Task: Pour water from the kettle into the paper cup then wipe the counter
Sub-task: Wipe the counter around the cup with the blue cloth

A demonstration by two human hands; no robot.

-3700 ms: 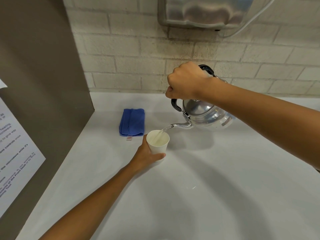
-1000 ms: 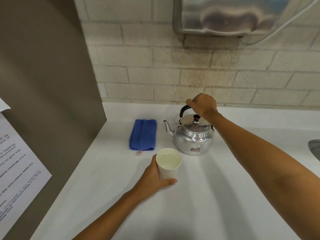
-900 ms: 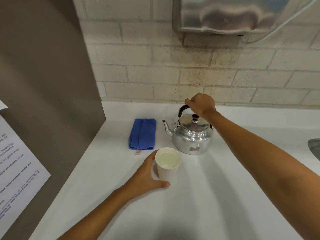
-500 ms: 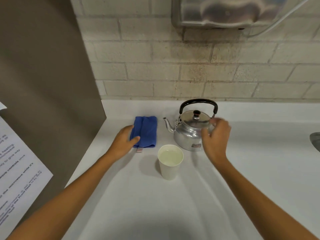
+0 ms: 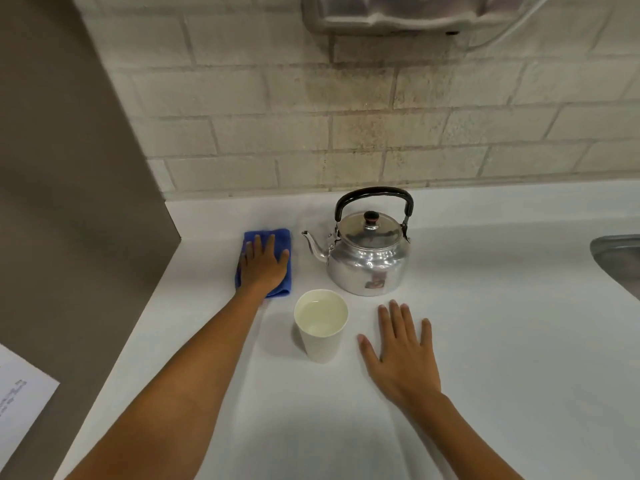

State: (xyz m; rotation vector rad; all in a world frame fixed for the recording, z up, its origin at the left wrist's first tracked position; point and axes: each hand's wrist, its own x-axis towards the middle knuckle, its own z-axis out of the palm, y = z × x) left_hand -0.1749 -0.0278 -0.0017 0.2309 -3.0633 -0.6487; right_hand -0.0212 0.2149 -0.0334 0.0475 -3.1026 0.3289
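Note:
A white paper cup (image 5: 321, 336) with water in it stands upright on the white counter (image 5: 502, 341). Behind it sits a silver kettle (image 5: 367, 258) with a black handle, its spout pointing left. A folded blue cloth (image 5: 284, 242) lies left of the kettle. My left hand (image 5: 263, 263) rests flat on top of the cloth, fingers spread, covering most of it. My right hand (image 5: 403, 355) lies flat on the bare counter just right of the cup, fingers apart, holding nothing.
A brown panel (image 5: 79, 202) walls off the left side, with a printed paper (image 5: 20, 407) on it. A brick wall runs behind the counter, with a metal dispenser (image 5: 398, 12) mounted above. A steel sink edge (image 5: 620, 258) shows at the far right.
My left hand slid fully onto the blue cloth. My right hand came away from the kettle and dropped flat on the counter beside the cup. Kettle and cup stay put.

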